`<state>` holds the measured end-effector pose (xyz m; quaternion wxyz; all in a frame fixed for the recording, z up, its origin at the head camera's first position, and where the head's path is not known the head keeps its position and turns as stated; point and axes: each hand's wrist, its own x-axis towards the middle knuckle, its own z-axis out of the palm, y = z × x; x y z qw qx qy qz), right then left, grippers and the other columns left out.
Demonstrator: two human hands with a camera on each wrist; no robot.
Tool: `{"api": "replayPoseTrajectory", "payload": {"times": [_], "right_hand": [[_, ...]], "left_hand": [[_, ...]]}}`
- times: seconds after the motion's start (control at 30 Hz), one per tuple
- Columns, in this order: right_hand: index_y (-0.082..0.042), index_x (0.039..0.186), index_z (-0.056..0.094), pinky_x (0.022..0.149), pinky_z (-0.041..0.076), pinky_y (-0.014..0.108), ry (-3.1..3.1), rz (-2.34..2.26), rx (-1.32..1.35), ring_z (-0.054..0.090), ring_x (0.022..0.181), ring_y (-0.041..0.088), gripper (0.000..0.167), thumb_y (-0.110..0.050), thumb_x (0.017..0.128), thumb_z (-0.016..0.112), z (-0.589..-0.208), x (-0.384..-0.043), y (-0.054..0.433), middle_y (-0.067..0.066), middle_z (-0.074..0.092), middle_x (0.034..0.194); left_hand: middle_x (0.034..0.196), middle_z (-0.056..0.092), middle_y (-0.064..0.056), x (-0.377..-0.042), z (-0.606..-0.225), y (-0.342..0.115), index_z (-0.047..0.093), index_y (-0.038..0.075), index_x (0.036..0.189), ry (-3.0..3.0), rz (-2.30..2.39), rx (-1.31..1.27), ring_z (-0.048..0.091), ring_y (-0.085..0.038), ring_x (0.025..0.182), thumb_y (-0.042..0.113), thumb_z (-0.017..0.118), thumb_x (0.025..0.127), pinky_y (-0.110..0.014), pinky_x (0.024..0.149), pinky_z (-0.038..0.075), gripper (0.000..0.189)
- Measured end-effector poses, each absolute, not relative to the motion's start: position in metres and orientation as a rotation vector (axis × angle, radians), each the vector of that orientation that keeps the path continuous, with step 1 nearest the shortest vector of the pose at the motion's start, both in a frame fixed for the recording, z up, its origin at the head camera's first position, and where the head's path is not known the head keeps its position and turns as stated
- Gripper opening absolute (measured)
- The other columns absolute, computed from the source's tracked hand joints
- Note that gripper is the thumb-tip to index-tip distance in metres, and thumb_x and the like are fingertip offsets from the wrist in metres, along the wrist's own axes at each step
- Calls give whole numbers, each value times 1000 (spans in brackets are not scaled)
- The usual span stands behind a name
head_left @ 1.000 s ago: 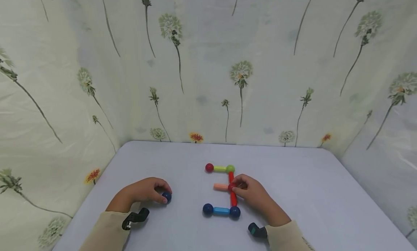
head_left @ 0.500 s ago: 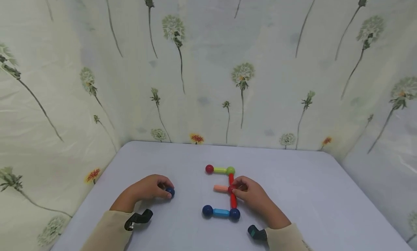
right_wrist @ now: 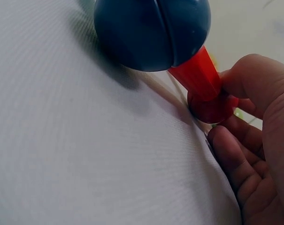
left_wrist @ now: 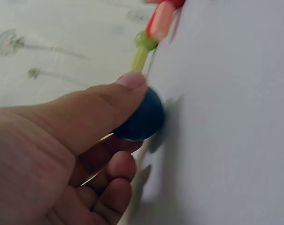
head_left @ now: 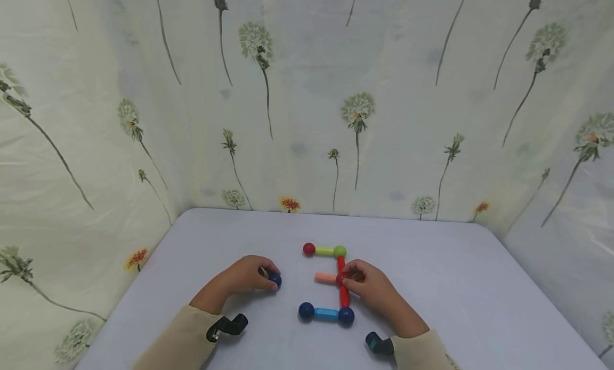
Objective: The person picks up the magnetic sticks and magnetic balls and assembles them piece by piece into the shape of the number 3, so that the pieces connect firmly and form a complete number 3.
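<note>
Between thumb and fingers, my left hand (head_left: 247, 275) pinches a dark blue ball (left_wrist: 144, 117) low over the table, left of a figure built from rods and balls. My right hand (head_left: 371, 282) grips the red ball (right_wrist: 212, 107) at the figure's middle joint. From that ball a salmon rod (head_left: 325, 278) points left with a bare end. Red rods (head_left: 344, 296) run from it to a green ball (head_left: 340, 251) at the far end and a blue ball (head_left: 346, 316) at the near end. A yellow-green rod (head_left: 324, 250) and a light blue rod (head_left: 326, 314) extend leftward from these.
A red ball (head_left: 309, 249) caps the yellow-green rod, and another dark blue ball (head_left: 306, 311) caps the light blue one. Everything lies on a white table (head_left: 431, 284). Behind the table's far edge hangs a flower-printed curtain (head_left: 307, 103). Black wrist cameras (head_left: 227, 326) sit by both sleeves.
My left hand has carried the dark blue ball rightward and slightly away from me, nearer the salmon rod's bare end. My right hand keeps its hold on the red ball.
</note>
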<state>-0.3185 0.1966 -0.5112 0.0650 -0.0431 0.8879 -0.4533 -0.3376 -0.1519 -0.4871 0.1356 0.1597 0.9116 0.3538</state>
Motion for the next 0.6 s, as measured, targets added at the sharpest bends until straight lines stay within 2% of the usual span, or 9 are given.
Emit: {"api": "replayPoseTrajectory", "payload": {"times": [0.23,0.43,0.6], "right_hand": [[-25,110,70,83,57,33,2686,-1361,-138,63,96,17,18,-24,94,77,-512,-321,197,-5,70,103],[-24,112,70,83,57,33,2681,-1384,-134,62,98,18,20,-25,93,78,-512,-322,199,-4,70,104],[-23,112,70,83,58,34,2673,-1383,-142,62,96,17,20,-23,93,78,-513,-321,199,-4,70,104]], "left_hand": [[110,71,8,-338,-496,-117,78,27,113,2676,1016,456,60,-16,100,33,89,84,-44,94,54,32],[114,73,6,-339,-494,-93,78,25,114,2728,973,454,62,-19,114,32,89,84,-51,106,49,33],[116,72,5,-340,-498,-81,78,25,114,2702,1016,422,61,-21,117,33,88,85,-53,108,48,32]]}}
